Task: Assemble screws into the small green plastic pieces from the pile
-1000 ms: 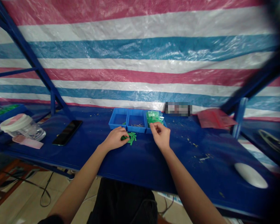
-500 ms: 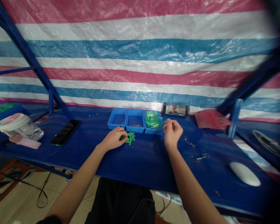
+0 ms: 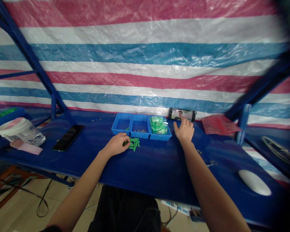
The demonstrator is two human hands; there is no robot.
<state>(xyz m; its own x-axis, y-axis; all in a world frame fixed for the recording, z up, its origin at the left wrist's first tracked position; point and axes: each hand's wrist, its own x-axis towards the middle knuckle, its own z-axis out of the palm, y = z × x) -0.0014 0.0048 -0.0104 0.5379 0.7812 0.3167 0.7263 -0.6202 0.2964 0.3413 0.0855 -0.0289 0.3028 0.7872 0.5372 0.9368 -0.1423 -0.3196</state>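
My left hand (image 3: 117,144) rests on the blue table, its fingers curled together at the edge of a small pile of green plastic plugs (image 3: 135,142). What its fingertips hold, if anything, is hidden. Farther right, my right hand (image 3: 185,131) is open and empty, thumb apart, with a finger stretched to the lower edge of the screen of a phone (image 3: 175,114) propped up at the back. Behind the pile stand three blue bins: the left bin (image 3: 120,131) has a few green bits, the middle bin (image 3: 139,133) small metal screws, the right bin (image 3: 160,137) green-filled clear bags (image 3: 159,124).
A dark phone (image 3: 69,138) lies at left, near a clear tub with a white lid (image 3: 13,126) and a pink strap. On the right are a red plastic bag (image 3: 218,125), a white mouse (image 3: 255,182) and scattered bits. Blue frame posts flank the striped sheet behind.
My right hand has moved forward and right from beside the right bin to the propped phone, its fingers opening out. My left hand stays by the green plugs, barely shifted.
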